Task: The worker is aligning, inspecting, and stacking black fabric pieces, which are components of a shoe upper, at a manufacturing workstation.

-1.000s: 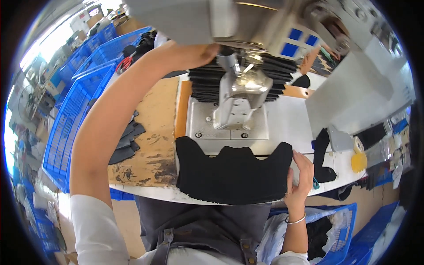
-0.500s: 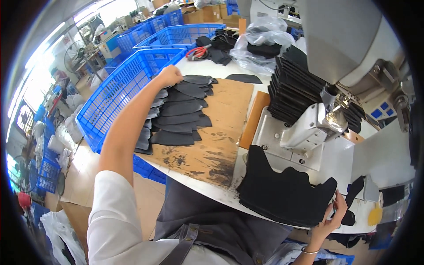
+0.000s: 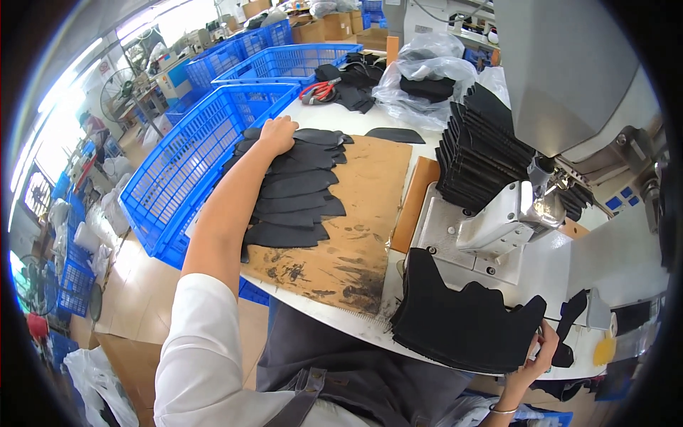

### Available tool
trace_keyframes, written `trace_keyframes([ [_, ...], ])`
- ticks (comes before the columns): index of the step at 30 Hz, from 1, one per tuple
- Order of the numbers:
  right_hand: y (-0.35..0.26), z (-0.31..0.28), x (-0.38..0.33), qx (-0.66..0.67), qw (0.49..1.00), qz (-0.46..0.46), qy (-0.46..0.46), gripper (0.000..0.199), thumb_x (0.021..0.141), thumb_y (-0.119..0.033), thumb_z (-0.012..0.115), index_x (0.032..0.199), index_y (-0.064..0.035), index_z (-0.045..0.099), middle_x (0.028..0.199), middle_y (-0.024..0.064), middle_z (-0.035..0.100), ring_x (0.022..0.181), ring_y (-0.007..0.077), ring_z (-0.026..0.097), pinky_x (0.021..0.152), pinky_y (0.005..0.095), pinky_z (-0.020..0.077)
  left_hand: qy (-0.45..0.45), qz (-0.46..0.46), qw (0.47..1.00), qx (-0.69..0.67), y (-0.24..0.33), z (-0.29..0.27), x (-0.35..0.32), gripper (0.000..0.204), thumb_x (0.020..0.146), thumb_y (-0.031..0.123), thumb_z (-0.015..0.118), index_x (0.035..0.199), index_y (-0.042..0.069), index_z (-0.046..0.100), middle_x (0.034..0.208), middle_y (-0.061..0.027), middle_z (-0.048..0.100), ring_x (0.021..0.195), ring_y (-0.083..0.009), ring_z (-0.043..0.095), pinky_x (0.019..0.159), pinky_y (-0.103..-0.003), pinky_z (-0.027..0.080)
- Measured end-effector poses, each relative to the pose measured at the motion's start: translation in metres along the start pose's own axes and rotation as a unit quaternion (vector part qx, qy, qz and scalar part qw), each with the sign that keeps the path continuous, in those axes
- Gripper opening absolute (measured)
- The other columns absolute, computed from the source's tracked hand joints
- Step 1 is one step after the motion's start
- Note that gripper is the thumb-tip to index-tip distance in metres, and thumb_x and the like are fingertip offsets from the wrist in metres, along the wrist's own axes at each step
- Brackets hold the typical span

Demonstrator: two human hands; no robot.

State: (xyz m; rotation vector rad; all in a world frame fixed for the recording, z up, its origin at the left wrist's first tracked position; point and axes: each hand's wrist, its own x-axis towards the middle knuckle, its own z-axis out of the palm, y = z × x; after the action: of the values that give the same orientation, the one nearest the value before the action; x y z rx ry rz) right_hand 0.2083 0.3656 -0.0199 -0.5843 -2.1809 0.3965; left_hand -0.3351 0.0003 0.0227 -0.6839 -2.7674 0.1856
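Worktable with sewing machine, black cut cloth and two bare hands.
Table (image 3: 327, 119): white, curved near edge. Black cloth (image 3: 466, 320), notched outline: at the near edge, in front of the sewing machine (image 3: 501, 217). Right hand (image 3: 542, 352): at the cloth's right end, fingers bent; whether clamped on it, cannot tell. Cardboard sheet (image 3: 366, 196), stained: toward the table's left edge. Dark strips (image 3: 299, 185), overlapping in a row: on the sheet's left part. Left hand (image 3: 279, 135): at the row's far end, fingers bent close together; whether a strip is pinched, cannot tell. Black stack (image 3: 480, 149): behind the machine. Red-handled scissors (image 3: 321, 91): near the far left corner. Blue basket (image 3: 174, 188): beside the left edge.
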Motion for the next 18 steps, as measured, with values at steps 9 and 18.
trace_keyframes([
  [9, 0.001, 0.004, 0.003, 0.007, 1.0, -0.009, 0.001, 0.024, 0.088, 0.001, 0.048, 0.11, 0.003, 0.058, 0.102, 0.0162, 0.06, 0.091, 0.0279, 0.057, 0.072, 0.0318, 0.0479, 0.083, 0.053, 0.989, 0.106, 0.011, 0.001, 0.023, 0.018, 0.078, 0.005, 0.056, 0.094, 0.01, 0.066, 0.096, -0.0098, 0.062, 0.09, -0.0268, 0.064, 0.076, -0.042, 0.048],
  [18, -0.008, -0.017, -0.001, 0.199, 0.972, 0.016, 0.126, 0.024, 0.095, -0.006, 0.044, 0.115, 0.0041, 0.052, 0.101, 0.0126, 0.059, 0.081, 0.0155, 0.058, 0.07, 0.0248, 0.0479, 0.43, 0.242, 0.815, -0.303, 0.122, -0.121, -0.021, 0.016, 0.087, -0.002, 0.052, 0.103, 0.001, 0.056, 0.111, -0.0164, 0.062, 0.096, -0.0331, 0.062, 0.078, -0.036, 0.051],
])
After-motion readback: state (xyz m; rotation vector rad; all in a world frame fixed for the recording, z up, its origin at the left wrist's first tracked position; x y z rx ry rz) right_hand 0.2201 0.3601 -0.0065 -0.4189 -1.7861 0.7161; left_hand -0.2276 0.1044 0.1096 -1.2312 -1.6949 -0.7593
